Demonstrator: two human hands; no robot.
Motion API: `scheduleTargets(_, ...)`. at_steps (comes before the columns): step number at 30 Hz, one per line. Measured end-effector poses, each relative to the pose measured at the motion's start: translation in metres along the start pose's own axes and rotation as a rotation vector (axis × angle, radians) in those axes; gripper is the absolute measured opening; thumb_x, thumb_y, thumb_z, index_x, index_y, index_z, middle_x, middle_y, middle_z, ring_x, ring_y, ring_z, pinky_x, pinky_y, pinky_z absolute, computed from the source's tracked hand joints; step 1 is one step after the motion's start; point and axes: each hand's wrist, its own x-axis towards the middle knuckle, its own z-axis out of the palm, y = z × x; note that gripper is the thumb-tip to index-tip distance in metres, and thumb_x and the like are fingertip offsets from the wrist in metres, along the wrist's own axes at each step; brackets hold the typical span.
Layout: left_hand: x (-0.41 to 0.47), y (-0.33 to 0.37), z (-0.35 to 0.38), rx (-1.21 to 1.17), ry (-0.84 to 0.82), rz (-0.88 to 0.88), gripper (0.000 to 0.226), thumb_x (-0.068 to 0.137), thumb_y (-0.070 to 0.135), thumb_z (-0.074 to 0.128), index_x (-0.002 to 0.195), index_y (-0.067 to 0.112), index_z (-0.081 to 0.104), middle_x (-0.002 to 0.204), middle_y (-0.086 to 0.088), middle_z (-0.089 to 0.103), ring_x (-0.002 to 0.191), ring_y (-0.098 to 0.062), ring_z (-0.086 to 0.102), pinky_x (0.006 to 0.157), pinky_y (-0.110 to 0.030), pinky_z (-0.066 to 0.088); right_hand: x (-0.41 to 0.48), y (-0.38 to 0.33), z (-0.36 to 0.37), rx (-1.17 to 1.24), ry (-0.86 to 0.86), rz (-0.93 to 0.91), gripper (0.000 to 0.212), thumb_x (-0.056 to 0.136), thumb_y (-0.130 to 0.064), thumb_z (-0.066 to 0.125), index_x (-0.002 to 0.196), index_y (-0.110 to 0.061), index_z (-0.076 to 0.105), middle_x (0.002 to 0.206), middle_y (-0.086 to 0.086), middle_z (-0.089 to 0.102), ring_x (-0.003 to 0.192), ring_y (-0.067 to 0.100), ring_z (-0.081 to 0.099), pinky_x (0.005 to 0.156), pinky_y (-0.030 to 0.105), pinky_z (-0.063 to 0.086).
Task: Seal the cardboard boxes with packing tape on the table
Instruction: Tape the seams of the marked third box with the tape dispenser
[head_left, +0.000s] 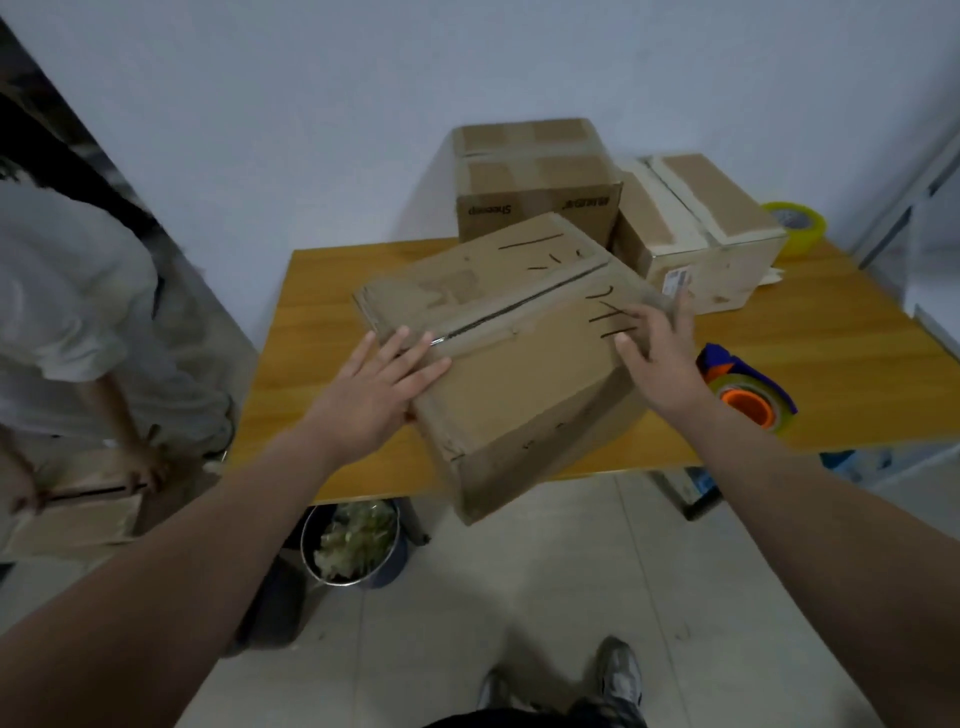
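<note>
At the table (831, 332), left hand (374, 387) and right hand (662, 353) press flat against the box (519, 374).

Nearest box (519, 374) is overhanging table's (831, 332) front edge; 2nd box (537, 176) is standing behind it, 3rd box (701, 228) to 2nd's rt; tape dispenser (748, 395) is lying rt of nearest box; bin (353, 540) is sitting under table.
</note>
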Motion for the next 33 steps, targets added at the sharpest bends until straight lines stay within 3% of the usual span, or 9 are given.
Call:
scheduleTargets(3, 0.002, 0.019, -0.004, -0.014, 0.100, 0.129, 0.081, 0.078, 0.047, 0.067, 0.146, 0.022, 0.031, 0.155, 0.000, 0.011, 0.143, -0.025, 0.004, 0.115, -0.046, 0.000, -0.004, -0.015, 0.014, 0.128, 0.151, 0.180, 0.070, 0.095, -0.031, 0.054, 0.150, -0.017, 0.013, 0.157, 0.012, -0.017, 0.145, 0.032, 0.001, 0.116, 0.041, 0.019)
scheduleTargets(7, 0.014, 0.056, -0.011, -0.002, 0.142, 0.271, 0.079, 0.068, 0.062, 0.068, 0.122, 0.005, 0.058, 0.143, -0.012, 0.043, 0.133, -0.027, 0.040, 0.110, -0.046, 0.022, -0.013, -0.020, 0.033, 0.298, 0.034, 0.263, 0.085, 0.095, -0.036, 0.053, 0.151, -0.017, -0.008, 0.159, 0.008, 0.001, 0.145, 0.027, 0.009, 0.117, 0.043, 0.017)
scheduleTargets(10, 0.025, 0.092, -0.010, 0.000, 0.158, 0.201, 0.072, 0.065, 0.067, 0.068, 0.107, 0.009, 0.062, 0.133, -0.013, 0.054, 0.120, -0.029, 0.053, 0.101, -0.043, 0.040, -0.015, -0.014, 0.020, 0.415, -0.101, 0.199, 0.070, 0.097, -0.032, 0.051, 0.152, -0.025, 0.008, 0.156, -0.001, 0.019, 0.141, 0.021, 0.024, 0.114, 0.044, 0.027)
scheduleTargets(13, 0.045, 0.129, -0.010, -0.021, 0.189, 0.110, 0.068, 0.070, 0.064, 0.066, 0.118, 0.017, 0.058, 0.129, -0.008, 0.056, 0.113, -0.028, 0.054, 0.094, -0.042, 0.043, -0.012, -0.004, 0.000, 0.379, -0.169, 0.132, 0.050, 0.098, -0.030, 0.049, 0.146, -0.026, 0.035, 0.147, -0.006, 0.034, 0.131, 0.012, 0.034, 0.107, 0.032, 0.034)
scheduleTargets(16, 0.068, 0.156, -0.009, -0.019, 0.215, 0.083, 0.065, 0.078, 0.061, 0.060, 0.130, 0.023, 0.052, 0.132, -0.004, 0.054, 0.113, -0.026, 0.053, 0.091, -0.041, 0.044, -0.004, 0.016, -0.023, 0.457, -0.124, 0.143, 0.035, 0.099, -0.028, 0.048, 0.133, -0.025, 0.051, 0.130, -0.010, 0.048, 0.114, 0.006, 0.045, 0.090, 0.023, 0.041)
scheduleTargets(21, 0.106, 0.186, -0.011, 0.077, 0.269, 0.072, 0.067, 0.077, 0.060, 0.065, 0.130, 0.020, 0.056, 0.128, 0.000, 0.059, 0.107, -0.025, 0.058, 0.084, -0.039, 0.049, 0.023, 0.079, -0.062, 0.517, -0.067, 0.343, 0.020, 0.099, -0.025, 0.047, 0.107, -0.023, 0.065, 0.113, 0.001, 0.065, 0.097, 0.014, 0.061, 0.083, 0.033, 0.051)
scheduleTargets(24, 0.134, 0.200, -0.012, 0.086, 0.296, 0.042, 0.068, 0.074, 0.059, 0.068, 0.128, 0.019, 0.058, 0.126, 0.000, 0.061, 0.106, -0.026, 0.059, 0.083, -0.039, 0.050, 0.038, 0.130, -0.078, 0.195, -0.094, 0.353, 0.027, 0.100, -0.022, 0.046, 0.120, -0.013, 0.061, 0.118, 0.010, 0.062, 0.096, 0.022, 0.058, 0.083, 0.037, 0.048)
scheduleTargets(27, 0.155, 0.207, -0.012, 0.084, 0.270, -0.018, 0.067, 0.075, 0.058, 0.067, 0.128, 0.018, 0.058, 0.127, -0.002, 0.060, 0.109, -0.027, 0.058, 0.085, -0.041, 0.049, 0.055, 0.176, -0.089, -0.081, -0.247, 0.313, 0.040, 0.099, -0.021, 0.046, 0.137, -0.010, 0.046, 0.130, 0.014, 0.053, 0.105, 0.028, 0.054, 0.085, 0.039, 0.047)
scheduleTargets(33, 0.179, 0.220, -0.011, 0.095, 0.253, -0.201, 0.066, 0.075, 0.051, 0.068, 0.131, 0.018, 0.055, 0.131, -0.003, 0.057, 0.118, -0.029, 0.054, 0.095, -0.045, 0.043, 0.090, 0.219, -0.089, -0.268, -0.380, 0.301, 0.071, 0.096, -0.029, 0.052, 0.151, -0.012, 0.011, 0.150, 0.014, 0.025, 0.134, 0.033, 0.031, 0.105, 0.044, 0.036)
